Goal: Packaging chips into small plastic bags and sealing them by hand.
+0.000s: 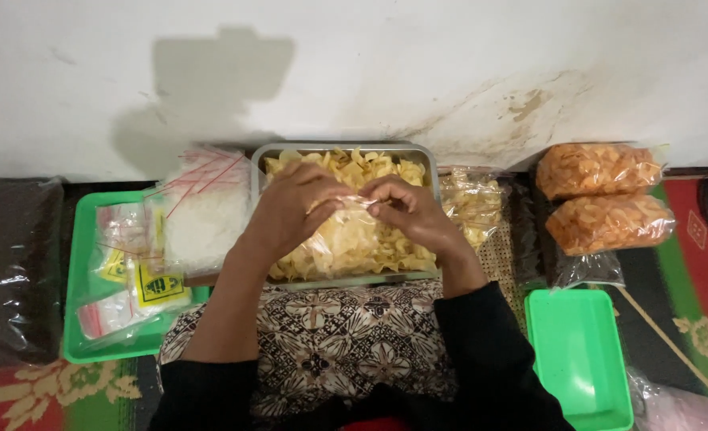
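My hands (346, 207) are hemmed in over the metal tray (339, 149): the wall (354, 64) closes the far side, a stack of clear bags (202, 207) crowds the left, filled chip bags (473, 203) the right. I see open room only near-right, above the empty green tray (577, 359).

Pale yellow chips (354, 239) in a grey metal tray (342, 149) — green trays (577, 351), orange snack bags (601, 195).
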